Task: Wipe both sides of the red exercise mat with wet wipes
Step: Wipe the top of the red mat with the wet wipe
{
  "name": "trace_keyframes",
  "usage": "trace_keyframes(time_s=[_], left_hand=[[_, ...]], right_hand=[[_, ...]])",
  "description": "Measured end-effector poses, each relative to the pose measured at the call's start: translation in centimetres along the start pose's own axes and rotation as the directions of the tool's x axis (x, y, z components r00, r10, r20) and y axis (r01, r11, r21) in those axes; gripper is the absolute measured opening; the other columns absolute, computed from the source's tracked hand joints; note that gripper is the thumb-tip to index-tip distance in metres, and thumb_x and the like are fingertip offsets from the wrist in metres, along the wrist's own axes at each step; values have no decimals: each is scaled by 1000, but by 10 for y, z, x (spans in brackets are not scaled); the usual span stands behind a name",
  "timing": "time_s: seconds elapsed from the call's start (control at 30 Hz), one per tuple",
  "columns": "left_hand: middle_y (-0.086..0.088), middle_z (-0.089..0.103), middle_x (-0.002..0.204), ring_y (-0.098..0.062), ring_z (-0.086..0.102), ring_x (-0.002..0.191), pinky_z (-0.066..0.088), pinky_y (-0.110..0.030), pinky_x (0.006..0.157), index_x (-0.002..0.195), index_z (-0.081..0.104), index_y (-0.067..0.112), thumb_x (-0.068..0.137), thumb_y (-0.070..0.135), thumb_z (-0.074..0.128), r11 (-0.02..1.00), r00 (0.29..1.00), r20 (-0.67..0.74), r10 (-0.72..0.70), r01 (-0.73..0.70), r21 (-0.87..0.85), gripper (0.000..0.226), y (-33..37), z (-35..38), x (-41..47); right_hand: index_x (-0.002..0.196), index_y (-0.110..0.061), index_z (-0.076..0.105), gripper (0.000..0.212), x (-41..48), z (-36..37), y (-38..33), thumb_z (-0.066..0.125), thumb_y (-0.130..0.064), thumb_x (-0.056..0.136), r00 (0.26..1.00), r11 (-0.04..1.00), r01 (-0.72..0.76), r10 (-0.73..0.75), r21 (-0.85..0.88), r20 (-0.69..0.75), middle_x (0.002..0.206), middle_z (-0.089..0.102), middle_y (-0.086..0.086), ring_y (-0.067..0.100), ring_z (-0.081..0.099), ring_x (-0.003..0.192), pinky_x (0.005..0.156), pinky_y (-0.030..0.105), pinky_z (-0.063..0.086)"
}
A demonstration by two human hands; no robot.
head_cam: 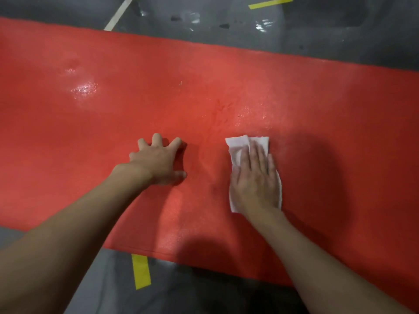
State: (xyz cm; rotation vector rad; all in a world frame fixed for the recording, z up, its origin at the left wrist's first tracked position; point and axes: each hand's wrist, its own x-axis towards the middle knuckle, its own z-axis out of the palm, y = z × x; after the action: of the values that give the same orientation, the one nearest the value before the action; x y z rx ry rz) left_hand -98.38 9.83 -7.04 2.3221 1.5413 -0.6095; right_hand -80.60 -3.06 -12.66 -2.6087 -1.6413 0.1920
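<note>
grey floor (340,37) below red exercise mat (113,109). pressed wet wipe (235,146) flat under right hand (256,177), fingers straight, toward near edge; braced left hand (158,162) alongside, fingers splayed.

A grey floor (340,30) fills the band along the top of the frame and shows again along the bottom edge, at lower left and lower centre. Its surface looks smooth and faintly glossy. At the top right lies the upper yellow tape strip (270,2), tilted so that its right end sits higher. The lower yellow tape strip (141,271) lies at lower left of centre, nearly upright, its top leaning slightly left. A pale line (119,13) runs diagonally from the top edge down and to the left. Near top centre are small dark spots (175,18), with bright wet-looking glints (263,24) close by.
</note>
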Motion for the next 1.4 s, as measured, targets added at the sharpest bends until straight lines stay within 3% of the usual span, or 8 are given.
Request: trace_keyframes(time_s=[0.2, 0.33, 0.67, 0.83, 1.0, 1.17, 1.3, 1.4], left_hand=[[-16, 11, 154, -40, 18, 141, 27, -52, 111, 154, -5, 36, 75, 55, 74, 991, 999, -15, 30, -28, 132, 113, 12, 1, 14], [-8, 4, 162, -33, 12, 148, 30, -50, 114, 154, 7, 24, 73, 43, 81, 989, 991, -5, 133, -133, 70, 111, 6, 1, 17], [-8, 38, 137, -37, 42, 124, 49, -50, 92, 146, 25, 27, 58, 40, 90, 982, 990, 3, 139, -138, 129, 110, 14, -15, 18], [-8, 36, 135, -39, 41, 122, 48, -48, 88, 145, 24, 25, 56, 40, 92, 979, 991, 21, 131, -132, 156, 113, 18, -20, 18], [-8, 35, 137, -38, 40, 123, 48, -48, 90, 151, 13, 28, 57, 39, 91, 980, 992, 20, 124, -125, 157, 123, 17, -20, 18], [-8, 31, 143, -39, 37, 127, 46, -50, 90, 155, -3, 22, 54, 41, 92, 981, 994, 30, 106, -109, 159, 140, 19, -22, 21], [-7, 30, 140, -38, 37, 124, 47, -48, 87, 155, 0, 25, 54, 46, 91, 976, 994, 27, 106, -109, 189, 138, 17, -21, 24], [-6, 27, 139, -38, 37, 122, 48, -46, 85, 155, 0, 31, 51, 47, 92, 969, 993, 44, 106, -113, 220, 140, 20, -25, 29]], right_hand=[[154, -9, 32, 57, 1, 5, 1, 26, -36, 103, 910, 908, 415, -415, -59, 16, 162, 22, 13, 24, 18, 151, 122, 44, 17], [156, -7, 21, 62, 29, 3, 3, 22, -38, 102, 999, 1000, -20, 20, 5, -37, 165, 9, 13, 25, 8, 153, 124, 42, 4], [158, -14, 15, 60, 42, 3, -6, 18, -40, 103, 997, 997, 59, -62, -58, -43, 166, 6, 10, 24, 5, 153, 124, 44, -3], [155, -23, 30, 61, 40, -1, 13, 14, -44, 100, 874, 872, 484, -478, -68, 89, 163, 22, 6, 23, 14, 152, 123, 46, 9], [158, -15, 15, 61, 63, 6, 1, 19, -40, 102, 999, 1000, 8, -8, -13, -46, 166, 7, 9, 23, 3, 153, 123, 43, -5], [155, -21, 28, 63, 58, -1, 12, 10, -43, 99, 892, 891, 452, -450, -49, 40, 164, 20, 7, 21, 11, 153, 124, 43, 4], [158, -16, 18, 59, 88, 1, 18, 19, -38, 104, 999, 1000, 16, -16, -7, -45, 166, 8, 8, 21, 2, 153, 123, 41, -4], [158, -23, 10, 60, 71, 12, -11, 15, -42, 101, 976, 976, 218, -218, -6, 0, 166, 5, 8, 22, -3, 153, 121, 43, -10]])
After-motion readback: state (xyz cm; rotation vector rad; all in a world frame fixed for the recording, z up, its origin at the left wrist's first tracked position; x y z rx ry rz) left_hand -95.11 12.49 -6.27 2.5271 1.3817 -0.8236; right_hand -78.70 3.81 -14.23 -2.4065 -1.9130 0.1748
